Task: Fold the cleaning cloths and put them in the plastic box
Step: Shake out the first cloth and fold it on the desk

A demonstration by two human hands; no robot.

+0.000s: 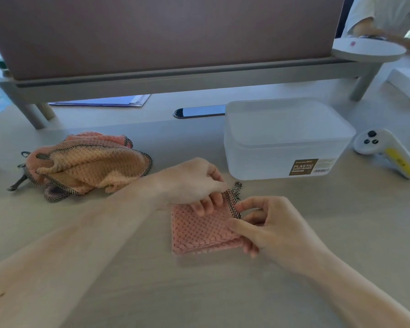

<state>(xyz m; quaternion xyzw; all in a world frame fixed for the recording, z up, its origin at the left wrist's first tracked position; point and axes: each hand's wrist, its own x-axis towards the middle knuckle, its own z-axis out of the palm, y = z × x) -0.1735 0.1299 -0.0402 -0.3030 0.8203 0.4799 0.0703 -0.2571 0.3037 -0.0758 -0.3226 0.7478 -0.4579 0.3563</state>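
Note:
A pink waffle-weave cleaning cloth [200,232] lies folded into a small square on the table in front of me. My left hand [194,183] presses its fingertips on the cloth's top edge. My right hand [268,229] pinches the cloth's right edge, by the dark checkered trim. A heap of unfolded peach and pink cloths [88,165] sits at the left. The translucent plastic box [284,140] stands behind the folded cloth to the right, with its lid on.
A white handheld controller [386,153] lies right of the box. A grey monitor stand [175,81] crosses the back, with a phone [200,112] and blue papers [104,101] under it. Another person's arm shows at the top right.

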